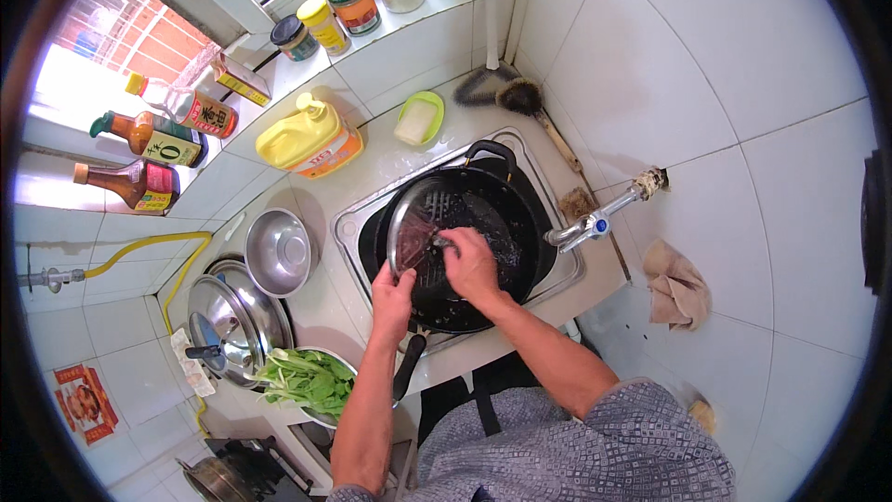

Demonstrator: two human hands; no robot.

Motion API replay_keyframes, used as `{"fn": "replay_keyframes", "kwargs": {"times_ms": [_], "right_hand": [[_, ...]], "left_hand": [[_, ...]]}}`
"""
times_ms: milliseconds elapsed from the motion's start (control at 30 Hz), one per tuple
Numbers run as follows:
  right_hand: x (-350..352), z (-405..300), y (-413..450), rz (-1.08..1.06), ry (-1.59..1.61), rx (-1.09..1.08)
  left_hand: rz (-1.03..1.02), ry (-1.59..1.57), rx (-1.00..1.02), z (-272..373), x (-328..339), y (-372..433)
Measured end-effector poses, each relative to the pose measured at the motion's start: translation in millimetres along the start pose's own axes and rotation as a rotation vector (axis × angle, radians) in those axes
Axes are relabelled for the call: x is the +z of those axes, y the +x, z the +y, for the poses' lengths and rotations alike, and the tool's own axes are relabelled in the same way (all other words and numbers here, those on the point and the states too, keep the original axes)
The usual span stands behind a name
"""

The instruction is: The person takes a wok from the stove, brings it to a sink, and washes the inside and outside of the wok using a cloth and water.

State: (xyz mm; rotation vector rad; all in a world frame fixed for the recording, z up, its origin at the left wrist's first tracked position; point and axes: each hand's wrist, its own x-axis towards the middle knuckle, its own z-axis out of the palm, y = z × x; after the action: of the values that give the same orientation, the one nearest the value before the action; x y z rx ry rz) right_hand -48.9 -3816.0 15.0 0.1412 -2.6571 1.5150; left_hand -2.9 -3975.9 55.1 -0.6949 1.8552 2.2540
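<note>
Over the sink [570,266] a round glass lid [412,223] with a metal rim is held tilted. My left hand [392,296] grips its rim at the near left side. The fingers of my right hand [471,261] are closed at the lid's middle on a small grey thing; whether that is the knob or a scourer I cannot tell. Below the lid, a black wok [512,251] fills most of the sink, its inside wet and shiny. Its loop handle [492,146] points to the back, and a long black handle [410,366] juts out at the front.
A faucet [578,231] reaches over the wok's right edge. Behind the sink are a yellow detergent jug [313,143], soap in a green dish [420,118] and a brush [521,97]. Leafy greens [310,380], a steel bowl [277,251] and steel lids [240,324] are at left.
</note>
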Motion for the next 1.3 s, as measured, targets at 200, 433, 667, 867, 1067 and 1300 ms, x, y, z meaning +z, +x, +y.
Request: {"fn": "replay_keyframes", "kwargs": {"times_ms": [200,433,667,867,1067,1300], "right_hand": [[-64,9,-14,0.193,0.422,0.653],[-94,-23,-55,0.269,0.651,0.706],[-74,0,-35,-0.165,-0.064,0.2],[-39,26,-33,-0.362,-0.21,0.201],[-38,34,-32,-0.259,-0.263,0.135],[3,9,-60,-0.337,-0.144,-0.174]], "left_hand": [[-0.177,0.73,0.429,16,5,-24],[-0.172,0.802,0.378,-2,-15,-34],[-0.356,0.881,0.377,11,-27,-33],[0.176,0.173,0.346,-16,-29,-20],[0.48,0.042,0.131,-38,4,-14],[0.266,-0.211,-0.239,-72,3,8]]}}
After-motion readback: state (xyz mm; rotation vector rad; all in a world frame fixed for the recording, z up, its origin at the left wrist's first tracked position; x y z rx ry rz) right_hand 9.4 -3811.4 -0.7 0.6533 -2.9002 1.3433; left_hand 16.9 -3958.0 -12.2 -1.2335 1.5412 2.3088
